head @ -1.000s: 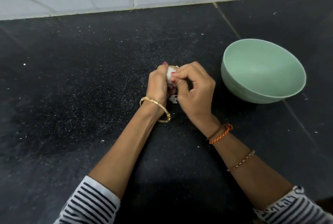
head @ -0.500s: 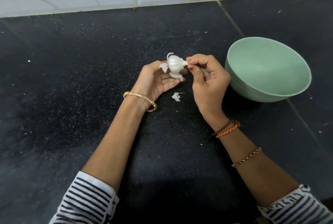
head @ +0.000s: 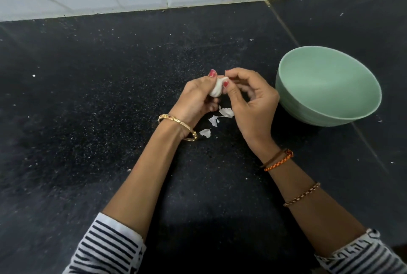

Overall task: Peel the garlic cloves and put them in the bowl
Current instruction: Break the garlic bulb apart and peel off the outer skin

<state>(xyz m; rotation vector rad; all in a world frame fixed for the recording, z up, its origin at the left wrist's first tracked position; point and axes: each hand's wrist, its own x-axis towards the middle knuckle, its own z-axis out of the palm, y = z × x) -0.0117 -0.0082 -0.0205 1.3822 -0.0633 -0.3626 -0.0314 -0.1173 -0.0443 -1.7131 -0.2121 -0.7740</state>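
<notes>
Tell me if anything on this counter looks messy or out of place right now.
Only the peeling litter: three white skin scraps lie loose on the black counter below the left hand and right hand, which hold the garlic. The green bowl sits upright, nothing visible inside. Otherwise nothing stands out.

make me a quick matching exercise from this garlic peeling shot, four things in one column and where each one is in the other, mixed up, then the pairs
Things:
1. garlic
2. bowl
3. peel scraps
4. gold bangle

Places:
A. on the left wrist
B. lying on the dark counter below the hands
C. held between the left hand and the right hand
D. standing on the counter to the right of the hands

Pairs: 1-C, 2-D, 3-B, 4-A
</notes>
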